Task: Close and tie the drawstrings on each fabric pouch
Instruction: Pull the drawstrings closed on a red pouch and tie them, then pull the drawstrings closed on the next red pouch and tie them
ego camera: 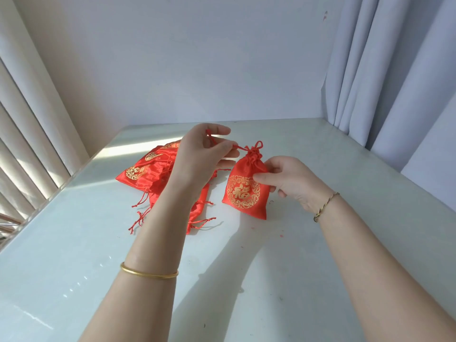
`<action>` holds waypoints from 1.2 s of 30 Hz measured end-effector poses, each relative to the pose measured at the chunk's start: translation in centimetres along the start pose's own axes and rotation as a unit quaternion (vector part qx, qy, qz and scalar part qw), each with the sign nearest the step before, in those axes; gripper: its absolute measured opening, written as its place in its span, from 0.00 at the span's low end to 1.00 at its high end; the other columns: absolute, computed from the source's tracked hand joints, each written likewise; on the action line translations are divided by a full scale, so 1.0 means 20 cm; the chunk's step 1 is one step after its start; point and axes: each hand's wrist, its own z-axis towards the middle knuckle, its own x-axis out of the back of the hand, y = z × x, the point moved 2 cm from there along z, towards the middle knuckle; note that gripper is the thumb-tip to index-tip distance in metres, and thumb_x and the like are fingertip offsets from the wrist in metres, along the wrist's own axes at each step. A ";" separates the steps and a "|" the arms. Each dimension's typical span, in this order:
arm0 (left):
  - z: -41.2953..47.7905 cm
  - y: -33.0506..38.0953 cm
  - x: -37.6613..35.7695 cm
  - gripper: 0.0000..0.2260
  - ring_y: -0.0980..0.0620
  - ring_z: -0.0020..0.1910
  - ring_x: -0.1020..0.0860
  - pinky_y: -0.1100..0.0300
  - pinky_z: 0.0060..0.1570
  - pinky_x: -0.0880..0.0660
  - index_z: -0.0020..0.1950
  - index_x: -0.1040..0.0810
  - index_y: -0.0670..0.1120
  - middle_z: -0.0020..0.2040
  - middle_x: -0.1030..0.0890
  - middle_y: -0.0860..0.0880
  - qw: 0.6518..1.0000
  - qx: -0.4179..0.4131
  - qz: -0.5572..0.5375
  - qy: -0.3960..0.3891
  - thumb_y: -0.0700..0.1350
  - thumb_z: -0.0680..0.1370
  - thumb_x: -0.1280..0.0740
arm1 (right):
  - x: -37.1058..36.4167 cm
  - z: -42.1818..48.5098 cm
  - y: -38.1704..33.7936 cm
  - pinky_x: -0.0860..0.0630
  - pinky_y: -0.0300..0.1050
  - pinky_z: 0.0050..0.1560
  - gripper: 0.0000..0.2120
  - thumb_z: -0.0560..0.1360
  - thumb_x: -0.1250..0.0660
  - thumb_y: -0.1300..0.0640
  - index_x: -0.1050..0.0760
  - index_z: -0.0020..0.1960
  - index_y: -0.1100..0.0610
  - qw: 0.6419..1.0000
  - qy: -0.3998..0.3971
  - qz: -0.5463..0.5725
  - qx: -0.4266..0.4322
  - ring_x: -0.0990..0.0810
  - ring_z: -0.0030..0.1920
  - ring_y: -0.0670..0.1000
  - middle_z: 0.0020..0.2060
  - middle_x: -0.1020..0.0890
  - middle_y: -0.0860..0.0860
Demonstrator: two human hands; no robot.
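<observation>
A red satin pouch (244,188) with a gold round emblem stands upright near the table's middle, its neck gathered tight with a loop of cord on top. My left hand (204,156) pinches the red drawstring (243,147) just left of the neck, and the cord's knotted end pokes up between its fingers. My right hand (288,181) grips the pouch's right side, thumb on the front. A pile of several more red pouches (145,174) lies flat behind my left forearm, cords trailing loose toward me.
The pale glossy table (246,280) runs to a white wall at the back. Vertical blinds (29,134) line the left edge and grey curtains (385,77) hang at the right. A sunlit band crosses the table's far left.
</observation>
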 end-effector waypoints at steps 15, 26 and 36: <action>0.13 -0.14 -0.19 0.09 0.52 0.50 0.20 0.57 0.46 0.20 0.58 0.27 0.43 0.49 0.24 0.47 0.989 0.098 0.098 -0.055 0.38 0.78 0.38 | 0.52 0.30 0.06 0.33 0.35 0.20 0.03 0.75 0.34 0.58 0.24 0.42 0.56 0.966 0.246 -0.069 -0.039 0.28 0.17 0.43 0.26 0.24 0.52; 0.12 -0.24 -0.07 0.06 0.52 0.39 0.19 0.59 0.38 0.19 0.53 0.25 0.41 0.49 0.19 0.41 0.985 0.089 0.142 -0.027 0.35 0.77 0.38 | 0.37 0.51 0.28 0.32 0.49 0.59 0.21 0.74 0.35 0.61 0.34 0.65 0.65 0.940 0.204 -0.263 -0.073 0.28 0.62 0.62 0.63 0.28 0.62; 0.17 -0.18 0.28 0.24 0.41 0.63 0.35 0.53 0.56 0.34 0.66 0.30 0.44 0.63 0.31 0.43 0.829 -0.026 0.536 0.159 0.47 0.72 0.29 | -0.07 0.40 -0.09 0.27 0.51 0.56 0.19 0.74 0.43 0.68 0.31 0.64 0.59 0.968 0.153 -0.167 0.106 0.25 0.50 0.56 0.59 0.28 0.58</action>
